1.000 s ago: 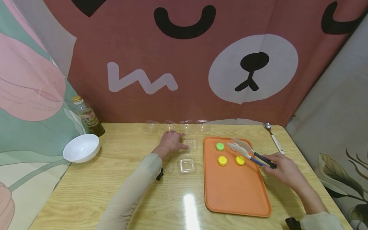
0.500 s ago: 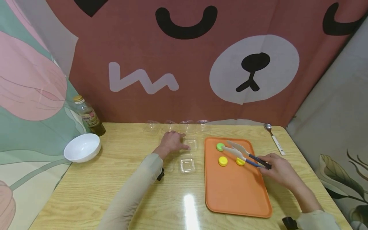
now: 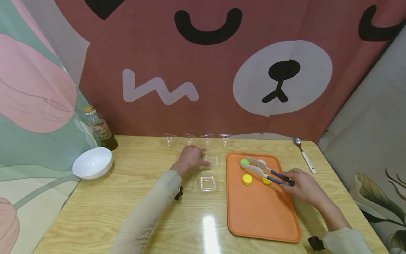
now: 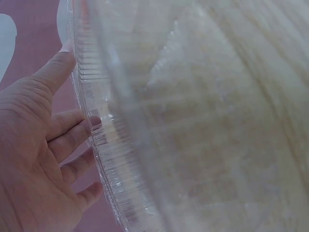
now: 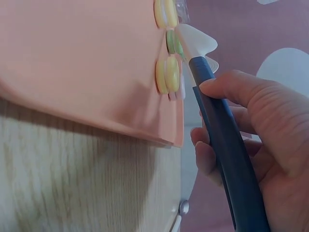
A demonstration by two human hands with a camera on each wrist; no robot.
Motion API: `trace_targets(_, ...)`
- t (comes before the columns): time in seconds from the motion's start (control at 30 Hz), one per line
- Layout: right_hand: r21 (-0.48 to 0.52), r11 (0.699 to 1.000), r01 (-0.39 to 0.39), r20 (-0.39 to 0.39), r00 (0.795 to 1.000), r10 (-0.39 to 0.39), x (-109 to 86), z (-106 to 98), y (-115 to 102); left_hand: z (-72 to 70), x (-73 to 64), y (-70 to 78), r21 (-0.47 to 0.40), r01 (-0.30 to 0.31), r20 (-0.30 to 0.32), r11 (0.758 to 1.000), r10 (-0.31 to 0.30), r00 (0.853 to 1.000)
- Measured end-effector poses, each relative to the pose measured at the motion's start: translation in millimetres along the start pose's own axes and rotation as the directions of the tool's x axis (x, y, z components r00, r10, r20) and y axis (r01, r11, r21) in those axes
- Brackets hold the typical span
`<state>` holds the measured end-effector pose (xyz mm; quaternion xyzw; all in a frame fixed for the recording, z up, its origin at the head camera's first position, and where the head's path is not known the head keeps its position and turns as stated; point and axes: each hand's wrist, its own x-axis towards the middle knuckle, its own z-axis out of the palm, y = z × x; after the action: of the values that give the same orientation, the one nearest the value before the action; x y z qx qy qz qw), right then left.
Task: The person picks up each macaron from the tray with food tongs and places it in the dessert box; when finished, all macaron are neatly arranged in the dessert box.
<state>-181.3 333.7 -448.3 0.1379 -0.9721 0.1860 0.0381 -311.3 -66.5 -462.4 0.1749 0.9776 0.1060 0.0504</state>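
In the head view my right hand (image 3: 301, 185) grips a pair of tongs (image 3: 255, 170) with pale blades and dark blue handles. The blade tips reach over the orange tray (image 3: 263, 215), right at a green macaron (image 3: 243, 161). Two yellow macarons (image 3: 247, 179) and a pale pink macaron (image 3: 262, 162), partly behind the tongs, lie on the tray too. The right wrist view shows the thumb (image 5: 236, 87) pressed along the handle. My left hand (image 3: 191, 157) holds the rim of a clear plastic box (image 4: 193, 121) between thumb and fingers, left of the tray.
Another clear box (image 3: 207, 184) stands in front of the left hand. A row of clear lids (image 3: 207, 140) rises along the back edge. A white bowl (image 3: 93, 163) and a bottle (image 3: 102, 129) stand at the left; a spoon (image 3: 305, 155) lies at the back right.
The right hand has moved left with the tongs, carrying the blade tips from above the pink macaron to the green one. The left hand stays at its box.
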Motion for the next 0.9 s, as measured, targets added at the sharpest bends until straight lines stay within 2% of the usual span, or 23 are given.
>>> trace_targets(0.23,-0.013,1.0,-0.005,0.035,0.999,0.006,5.7,1.2,-0.9,0.4,0.7,0.8,0.017,0.001,-0.004,1.0,-0.001,1.0)
trace_targets(0.5,-0.037,0.999,0.004,0.044,0.999,-0.002,10.2,1.4,-3.0,-0.7,1.3,1.5,0.014,0.004,0.009,1.0,-0.004,1.0)
trace_targets(0.9,-0.033,0.999,0.016,0.047,0.999,-0.014,11.9,0.1,-3.4,-0.1,-0.1,0.7,0.019,-0.003,-0.011,1.0,0.004,1.0)
